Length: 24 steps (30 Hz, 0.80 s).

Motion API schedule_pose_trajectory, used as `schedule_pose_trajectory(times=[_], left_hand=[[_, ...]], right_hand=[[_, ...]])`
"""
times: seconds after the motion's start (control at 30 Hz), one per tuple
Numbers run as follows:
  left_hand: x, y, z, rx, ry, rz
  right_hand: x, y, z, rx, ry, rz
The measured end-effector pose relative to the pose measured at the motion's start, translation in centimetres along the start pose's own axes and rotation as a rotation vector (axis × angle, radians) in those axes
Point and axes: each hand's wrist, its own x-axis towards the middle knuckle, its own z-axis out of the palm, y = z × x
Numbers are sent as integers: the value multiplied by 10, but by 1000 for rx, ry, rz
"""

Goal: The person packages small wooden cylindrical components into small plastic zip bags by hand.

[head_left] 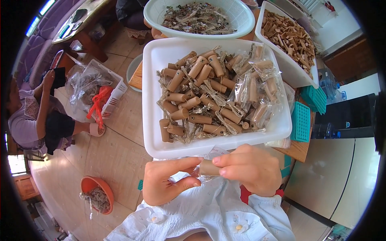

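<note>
A short tan cylinder [209, 168] is pinched between the thumb and fingers of my right hand [253, 170], just in front of the large white tub. My left hand [165, 182] grips a clear plastic bag [197, 172] at the cylinder's left end. The film wraps around part of the cylinder; how far in it sits is hard to make out. Beyond my hands, the white tub [217, 145] holds many similar tan cylinders [189, 102] with bundles of twine. On the tub's right side, several cylinders lie in clear bags [257, 90].
At the back, a pale basin [148, 18] holds small scraps, beside a white bin [289, 72] of tan pieces. Teal crates [301, 120] stand at the right. On the floor are a white basket [116, 96] and an orange bucket [108, 190]. Another person [38, 106] sits at the left.
</note>
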Motion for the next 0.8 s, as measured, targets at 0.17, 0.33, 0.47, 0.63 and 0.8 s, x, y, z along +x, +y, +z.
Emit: schedule_pose_trajectory(times=[0.17,0.33,0.47,0.63,0.8], left_hand=[[3,3,-1,-16,-67,-26],[2,-2,7,-265,-44,-77],[1,-10,11,-463,-25,-73],[2,-9,13,-408,-123,-111],[6,-4,19,-371,-105,-116]], right_hand=[[-4,3,7,249,73,137],[-5,6,2,289,55,211],[-6,1,0,186,138,249],[-7,9,5,3,72,160],[-11,10,7,-79,-30,66]])
